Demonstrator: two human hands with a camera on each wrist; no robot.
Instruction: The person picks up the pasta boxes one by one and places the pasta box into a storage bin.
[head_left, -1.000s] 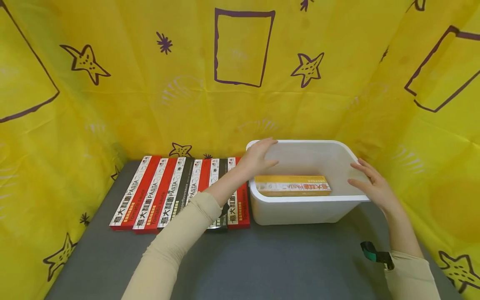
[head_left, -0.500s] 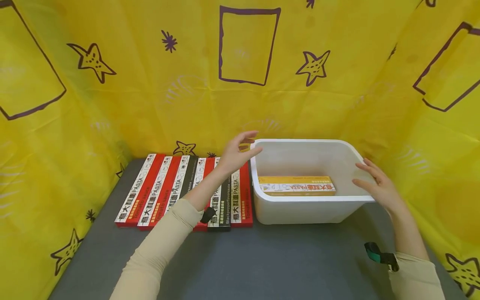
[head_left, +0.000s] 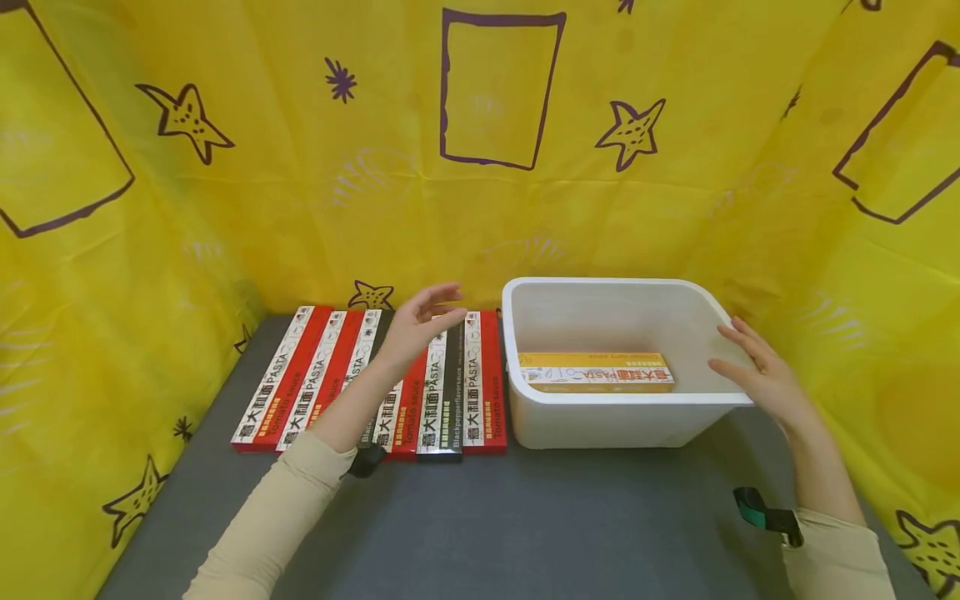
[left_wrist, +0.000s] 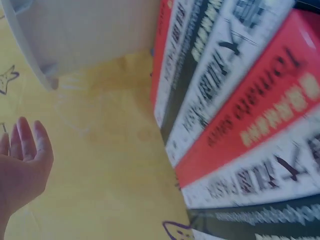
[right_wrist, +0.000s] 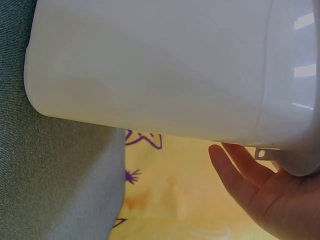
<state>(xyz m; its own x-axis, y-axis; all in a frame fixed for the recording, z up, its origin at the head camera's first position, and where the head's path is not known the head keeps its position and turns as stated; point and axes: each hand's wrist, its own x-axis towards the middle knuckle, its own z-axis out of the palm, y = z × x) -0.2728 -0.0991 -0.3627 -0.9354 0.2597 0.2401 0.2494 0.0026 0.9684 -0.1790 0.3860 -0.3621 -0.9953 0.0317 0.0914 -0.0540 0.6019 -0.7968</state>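
Bordering the grey table (head_left: 495,525) under pasta boxes (head_left: 437,387): starfish-printed yellow cloth (head_left: 375,217).

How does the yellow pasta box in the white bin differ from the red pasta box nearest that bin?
Colour: the yellow box is yellow-orange and white; the red box is red and white.
Place: the yellow box is inside the white bin; the red box lies beside it on the table.
Direction: in the head view, yellow runs sideways, red front to back.
Both read "PASTA".

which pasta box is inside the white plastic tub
The yellow-and-white cardboard box, the only yellow one visible; the red-and-white boxes and black-and-white boxes lie outside the tub.
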